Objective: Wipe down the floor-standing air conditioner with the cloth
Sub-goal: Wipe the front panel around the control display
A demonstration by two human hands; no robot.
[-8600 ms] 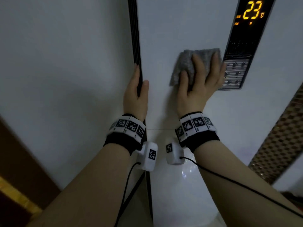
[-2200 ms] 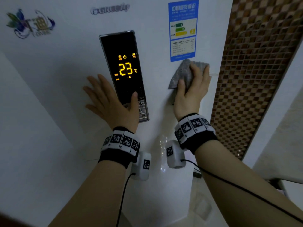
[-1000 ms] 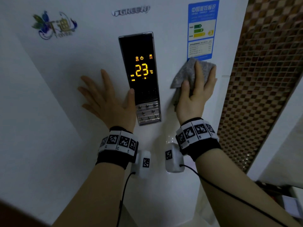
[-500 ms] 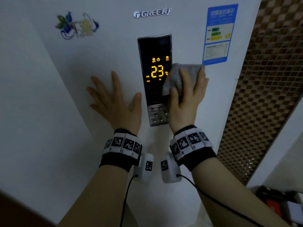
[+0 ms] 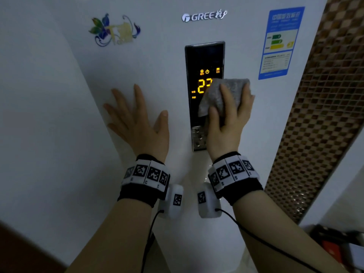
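While my right hand (image 5: 226,127) presses the grey fuzzy cloth (image 5: 218,95) with straight fingers onto the upright black display panel (image 5: 204,58), I see the cloth's long axis slanting from 7 to 1 o'clock. My left hand (image 5: 137,127) lies spread wide on the white floor-standing air conditioner (image 5: 157,71), at the panel's 9 o'clock.

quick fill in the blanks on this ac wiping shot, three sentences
1. The right hand presses a ____ cloth onto the display panel.
2. The left hand rests flat on the air conditioner, holding ____.
3. The logo above the panel reads ____.
Missing words: grey; nothing; GREE
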